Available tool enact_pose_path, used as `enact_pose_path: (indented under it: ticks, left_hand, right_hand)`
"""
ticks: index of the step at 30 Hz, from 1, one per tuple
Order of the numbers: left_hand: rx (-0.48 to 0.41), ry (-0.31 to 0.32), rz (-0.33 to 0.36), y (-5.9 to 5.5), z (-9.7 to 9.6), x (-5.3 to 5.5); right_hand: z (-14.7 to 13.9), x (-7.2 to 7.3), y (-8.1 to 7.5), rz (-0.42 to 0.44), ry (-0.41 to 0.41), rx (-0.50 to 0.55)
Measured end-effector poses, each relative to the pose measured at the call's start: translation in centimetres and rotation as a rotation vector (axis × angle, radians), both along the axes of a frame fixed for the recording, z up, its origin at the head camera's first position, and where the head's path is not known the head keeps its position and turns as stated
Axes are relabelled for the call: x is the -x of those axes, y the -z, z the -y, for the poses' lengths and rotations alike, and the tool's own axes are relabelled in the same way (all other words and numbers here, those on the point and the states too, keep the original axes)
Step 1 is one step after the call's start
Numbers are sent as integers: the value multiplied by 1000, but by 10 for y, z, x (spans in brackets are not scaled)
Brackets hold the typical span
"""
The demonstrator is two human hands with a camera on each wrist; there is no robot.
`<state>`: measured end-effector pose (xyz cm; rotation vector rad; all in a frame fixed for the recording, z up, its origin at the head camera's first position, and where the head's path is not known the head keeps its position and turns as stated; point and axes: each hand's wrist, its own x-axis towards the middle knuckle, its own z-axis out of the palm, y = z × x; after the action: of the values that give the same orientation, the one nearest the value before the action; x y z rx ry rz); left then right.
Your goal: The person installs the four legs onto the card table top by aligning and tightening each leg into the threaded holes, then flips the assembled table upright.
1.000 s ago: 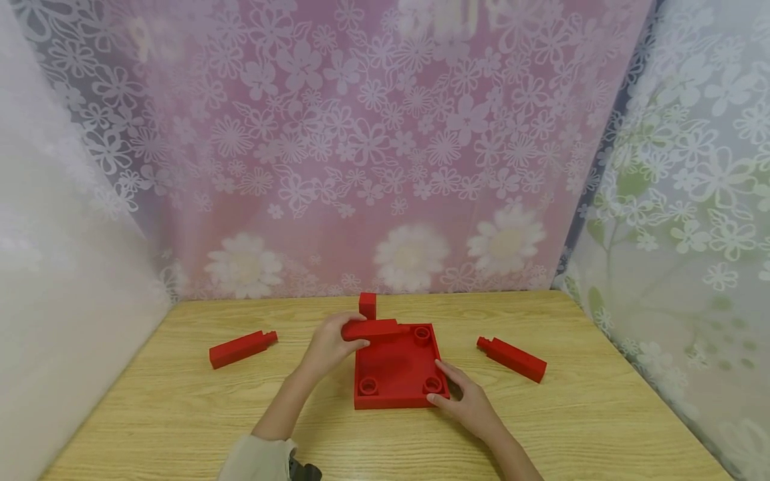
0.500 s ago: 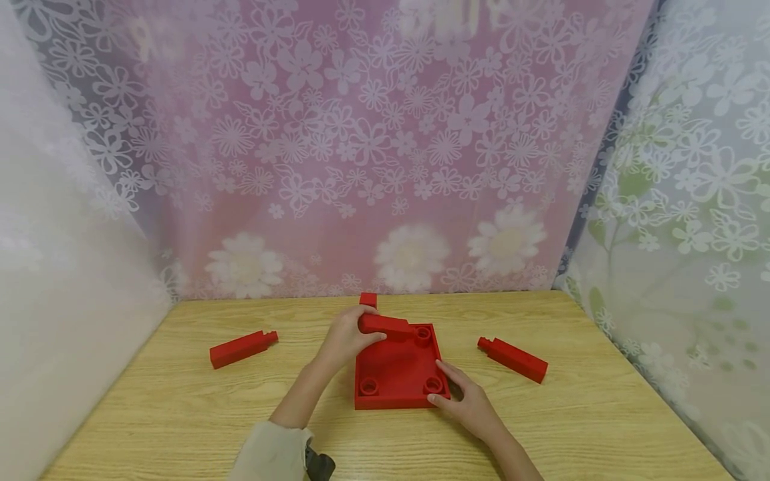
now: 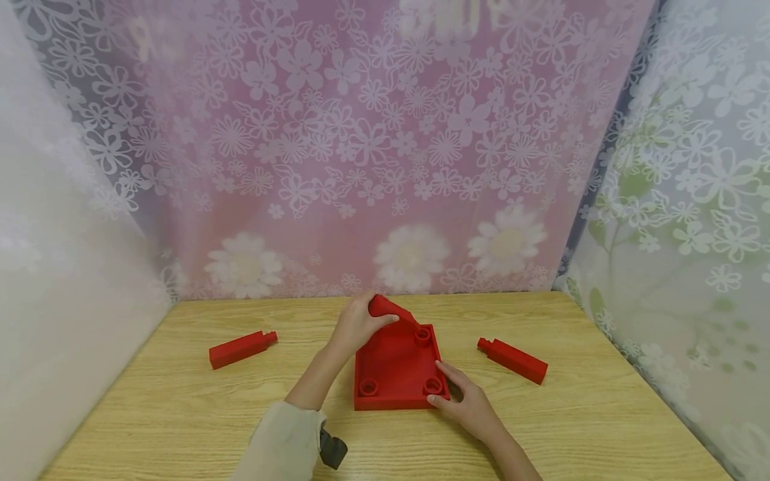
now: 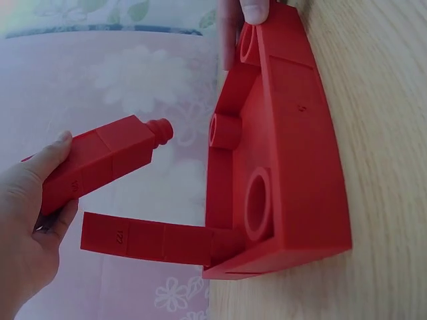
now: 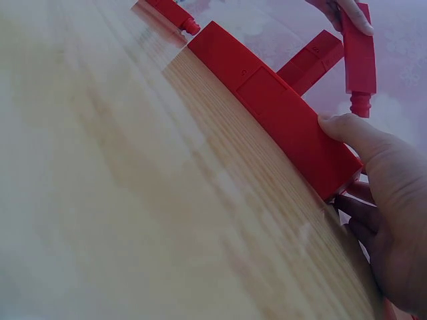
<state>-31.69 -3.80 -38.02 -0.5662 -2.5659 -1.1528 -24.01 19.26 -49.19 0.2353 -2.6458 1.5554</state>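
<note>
A red square tabletop (image 3: pixel 394 367) lies with its hollow side up, round sockets showing at its corners. My left hand (image 3: pixel 351 329) grips a red table leg (image 3: pixel 392 310) by its plain end. That leg tilts, its threaded tip pointing down toward the far right socket (image 3: pixel 423 335); in the left wrist view the threads are bare and apart from the sockets. Another leg (image 4: pixel 147 238) stands in the far left corner, hidden behind my left hand in the head view. My right hand (image 3: pixel 472 404) holds the tabletop's near right corner between thumb and fingers.
Two loose red legs lie on the wooden table (image 3: pixel 180 421): one leg (image 3: pixel 240 350) to the left, the other leg (image 3: pixel 514 361) to the right. A pink flowered curtain (image 3: pixel 361 167) hangs behind the table, with pale sheets at both sides.
My left hand has moved right and away from me with its leg, which has swung from nearly level to tip-down. It now covers the standing leg. My right hand has stayed put.
</note>
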Motion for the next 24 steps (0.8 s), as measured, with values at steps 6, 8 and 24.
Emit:
enact_pose_path:
  ticks: [6, 8, 24]
  left_hand:
    - [-2, 26, -43, -4, -12, 10]
    - [-14, 31, -47, -5, -17, 13]
    - [27, 75, -67, -8, -55, 29]
  right_hand:
    - [-3, 1, 4, 10, 3, 3]
    - [-3, 1, 5, 16, 6, 7]
    - [0, 2, 5, 6, 2, 21]
